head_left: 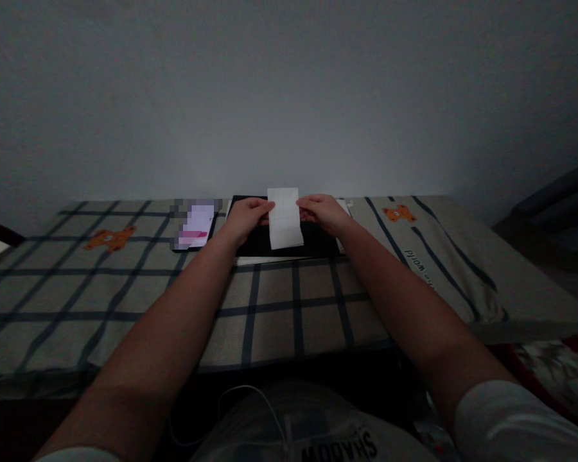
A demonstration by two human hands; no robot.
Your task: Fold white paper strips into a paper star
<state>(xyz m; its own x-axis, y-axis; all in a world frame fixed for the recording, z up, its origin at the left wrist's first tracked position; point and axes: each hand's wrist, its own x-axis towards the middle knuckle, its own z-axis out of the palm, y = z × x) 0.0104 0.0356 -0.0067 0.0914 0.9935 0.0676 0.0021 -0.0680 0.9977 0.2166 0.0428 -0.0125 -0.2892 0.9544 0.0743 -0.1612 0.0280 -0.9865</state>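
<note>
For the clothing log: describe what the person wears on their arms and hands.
Both forearms are bare. The left hand and right hand wear no gloves, and no rings or watch can be made out in the dim light. A short white fabric sleeve covers the right upper arm; another shows at the left.

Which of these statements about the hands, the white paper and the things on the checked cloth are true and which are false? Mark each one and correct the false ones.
1. Both hands hold the white paper, the left hand at its left edge and the right hand at its right edge. True.
2. The paper is held over a red tray. False: a black flat object lies beneath it.
3. A lit phone lies to the left of the left hand. True.
4. The checked cloth has orange bear figures on it. True.
5. The phone rests on top of the paper. False: it lies apart, on the cloth.
</note>
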